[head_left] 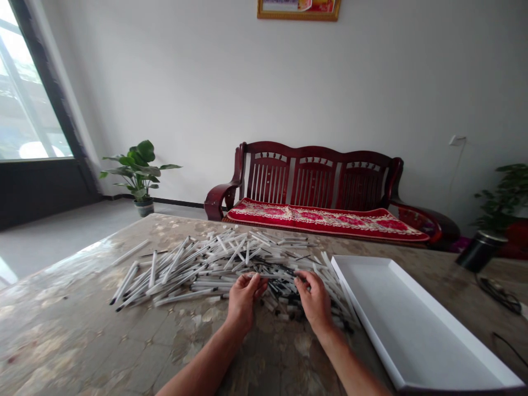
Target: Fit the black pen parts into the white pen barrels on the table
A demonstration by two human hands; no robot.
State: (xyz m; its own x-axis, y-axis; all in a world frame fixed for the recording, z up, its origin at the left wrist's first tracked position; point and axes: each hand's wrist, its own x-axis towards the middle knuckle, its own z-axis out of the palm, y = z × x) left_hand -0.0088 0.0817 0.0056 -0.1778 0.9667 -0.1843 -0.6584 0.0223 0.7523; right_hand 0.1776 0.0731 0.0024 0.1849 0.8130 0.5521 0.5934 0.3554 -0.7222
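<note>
Between my two hands a thin white pen barrel (277, 276) lies nearly level. My left hand (243, 297) is closed in a pinch on its left end. At its other end the fingers of my right hand (314, 297) are pinched together, and a small dark part shows close to them; I cannot make out exactly what it is. Beyond and around both hands spreads a loose heap of white pen barrels (177, 269), many with dark tips. Black pen parts and short pale pieces lie under and between my hands, partly hidden.
A shallow white tray (412, 313) stands right of the heap on the patterned tabletop (136, 346). Farther right are a black cylinder (480, 250) and a dark cable (501, 294). Past the table stand a wooden bench (313, 176) and a potted plant (142, 170).
</note>
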